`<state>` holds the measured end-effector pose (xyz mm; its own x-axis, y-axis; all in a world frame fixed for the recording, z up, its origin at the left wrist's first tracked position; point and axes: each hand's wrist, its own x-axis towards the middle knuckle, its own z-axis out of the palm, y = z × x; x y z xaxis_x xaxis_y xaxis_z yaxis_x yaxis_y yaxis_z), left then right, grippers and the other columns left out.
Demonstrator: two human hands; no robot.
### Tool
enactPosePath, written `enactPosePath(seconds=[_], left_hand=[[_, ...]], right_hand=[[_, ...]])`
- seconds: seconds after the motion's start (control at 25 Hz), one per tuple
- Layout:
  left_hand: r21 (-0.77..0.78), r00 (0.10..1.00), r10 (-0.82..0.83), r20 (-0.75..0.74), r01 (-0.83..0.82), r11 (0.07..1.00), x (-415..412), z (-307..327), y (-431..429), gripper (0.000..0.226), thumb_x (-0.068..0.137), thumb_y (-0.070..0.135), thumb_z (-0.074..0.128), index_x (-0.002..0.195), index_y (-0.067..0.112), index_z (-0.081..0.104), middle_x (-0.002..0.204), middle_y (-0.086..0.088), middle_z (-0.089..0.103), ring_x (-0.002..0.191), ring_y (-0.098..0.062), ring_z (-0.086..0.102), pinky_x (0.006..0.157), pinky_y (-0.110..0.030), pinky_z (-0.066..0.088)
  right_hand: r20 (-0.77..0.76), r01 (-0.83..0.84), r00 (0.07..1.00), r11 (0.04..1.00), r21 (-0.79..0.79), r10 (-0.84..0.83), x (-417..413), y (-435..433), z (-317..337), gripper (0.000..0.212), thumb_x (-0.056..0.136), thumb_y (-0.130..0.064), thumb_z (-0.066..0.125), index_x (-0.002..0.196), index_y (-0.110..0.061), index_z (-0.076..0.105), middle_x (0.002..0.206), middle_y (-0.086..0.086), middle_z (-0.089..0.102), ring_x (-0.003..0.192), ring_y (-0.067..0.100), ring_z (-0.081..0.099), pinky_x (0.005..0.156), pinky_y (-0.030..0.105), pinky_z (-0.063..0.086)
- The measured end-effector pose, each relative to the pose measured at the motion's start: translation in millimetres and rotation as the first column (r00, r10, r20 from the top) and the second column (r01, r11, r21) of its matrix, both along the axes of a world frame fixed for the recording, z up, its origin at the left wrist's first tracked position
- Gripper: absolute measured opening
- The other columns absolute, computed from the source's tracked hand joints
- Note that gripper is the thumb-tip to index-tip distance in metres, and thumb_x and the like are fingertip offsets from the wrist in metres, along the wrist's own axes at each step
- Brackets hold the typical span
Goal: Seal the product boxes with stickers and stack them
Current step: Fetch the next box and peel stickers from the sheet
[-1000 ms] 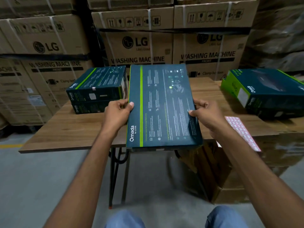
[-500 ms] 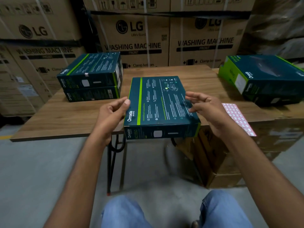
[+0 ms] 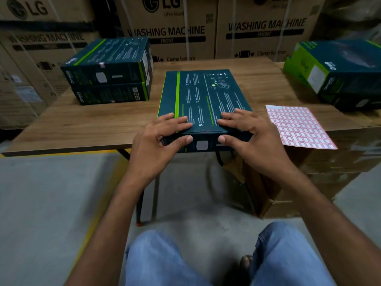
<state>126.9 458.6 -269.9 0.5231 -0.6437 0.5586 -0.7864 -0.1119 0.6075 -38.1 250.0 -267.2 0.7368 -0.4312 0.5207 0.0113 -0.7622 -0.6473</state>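
A dark teal box (image 3: pixel 204 96) lies flat in the middle, two stacked boxes (image 3: pixel 107 75) behind-left, pink sticker sheet (image 3: pixel 299 126) just right.

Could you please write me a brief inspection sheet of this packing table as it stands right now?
Surface: wooden table, partly occupied.
Job's things: one product box lying flat at the near edge; two-box stack rear left; further boxes far right; sticker sheet right of the centre box.
Clutter: nothing seen.
Hands: left hand and right hand lay fingers on the box top, thumbs against its front face.
Cables: nothing seen.
Surroundings: washing-machine cartons behind; cardboard carton on the floor below.
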Motion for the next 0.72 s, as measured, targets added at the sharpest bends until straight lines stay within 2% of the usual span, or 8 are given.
enactPosePath(seconds=[0.2, 0.32, 0.4, 0.48, 0.56, 0.72], left_hand=[[-0.115, 0.996, 0.092, 0.000, -0.092, 0.989, -2, -2, -7, 0.027, 0.082, 0.030, 0.089, 0.108, 0.025, 0.083, 0.114, 0.014, 0.077, 0.123, -0.001, 0.065, 0.109, -0.035, 0.052], [-0.127, 0.992, 0.105, 0.075, -0.095, 0.987, -4, -1, -7, 0.025, 0.082, 0.036, 0.087, 0.104, 0.024, 0.084, 0.112, 0.014, 0.078, 0.119, -0.002, 0.068, 0.106, -0.045, 0.052], [-0.121, 0.992, 0.094, 0.087, -0.084, 0.989, -2, -1, -7, 0.026, 0.082, 0.036, 0.087, 0.104, 0.024, 0.084, 0.112, 0.014, 0.078, 0.119, -0.002, 0.068, 0.107, -0.047, 0.051], [-0.126, 0.996, 0.081, 0.027, -0.077, 0.989, -2, -1, -6, 0.026, 0.081, 0.031, 0.090, 0.105, 0.022, 0.084, 0.111, 0.012, 0.078, 0.119, -0.001, 0.068, 0.108, -0.040, 0.052], [-0.123, 0.994, 0.029, -0.107, -0.042, 0.991, -1, 2, -6, 0.028, 0.078, 0.026, 0.092, 0.104, 0.021, 0.084, 0.111, 0.011, 0.079, 0.119, 0.000, 0.067, 0.109, -0.033, 0.051], [-0.097, 0.964, -0.073, -0.256, 0.050, 0.994, 8, 11, -6, 0.033, 0.075, 0.017, 0.093, 0.105, 0.011, 0.083, 0.110, 0.007, 0.079, 0.114, 0.001, 0.069, 0.101, -0.015, 0.050]], right_hand=[[0.075, 0.042, 0.996, 0.999, -0.007, -0.042, 6, 0, -7, 0.038, 0.080, -0.026, 0.089, 0.117, -0.027, 0.079, 0.124, -0.013, 0.073, 0.130, 0.004, 0.059, 0.114, 0.038, 0.046], [0.049, 0.014, 0.999, 0.999, -0.038, -0.012, 4, -4, -3, 0.037, 0.082, -0.030, 0.087, 0.118, -0.028, 0.079, 0.125, -0.015, 0.073, 0.129, 0.003, 0.059, 0.114, 0.037, 0.046], [0.076, 0.031, 0.997, 0.998, -0.050, -0.028, 7, -3, -6, 0.034, 0.083, -0.031, 0.087, 0.116, -0.028, 0.079, 0.123, -0.015, 0.074, 0.127, 0.002, 0.061, 0.113, 0.037, 0.047], [0.113, 0.028, 0.993, 1.000, -0.008, -0.027, 9, -3, -8, 0.032, 0.081, -0.029, 0.089, 0.113, -0.027, 0.081, 0.120, -0.015, 0.075, 0.125, 0.003, 0.063, 0.112, 0.038, 0.048], [0.112, -0.024, 0.994, 0.997, 0.071, 0.016, 7, -6, -7, 0.036, 0.078, -0.022, 0.091, 0.111, -0.026, 0.080, 0.118, -0.013, 0.075, 0.125, 0.004, 0.064, 0.114, 0.039, 0.048], [0.082, -0.114, 0.991, 0.983, 0.141, 0.103, -2, -14, -2, 0.043, 0.074, -0.011, 0.093, 0.113, -0.020, 0.079, 0.119, -0.010, 0.075, 0.126, 0.003, 0.063, 0.115, 0.030, 0.046]])
